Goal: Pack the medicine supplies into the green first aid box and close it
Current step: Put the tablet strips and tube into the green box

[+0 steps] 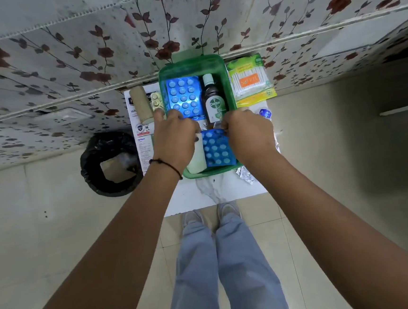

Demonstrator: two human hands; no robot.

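The open green first aid box (190, 66) stands on a small white table (216, 190). Inside lie a blue blister pack (184, 95) at the far left, a Dettol bottle (213, 99) beside it, a second blue blister pack (217, 150) nearer me and a white roll (197, 160) at the near left. My left hand (175, 137) and my right hand (248, 132) hover over the middle of the box, fingers curled down into it. What the fingertips touch is hidden.
A tan bandage roll (140, 103) and a small pill strip (156, 101) lie left of the box on a printed leaflet (143, 145). A cotton bud pack (251, 81) sits to the right, foil strips (245, 175) at the near right. A black bin (110, 162) stands on the floor at left.
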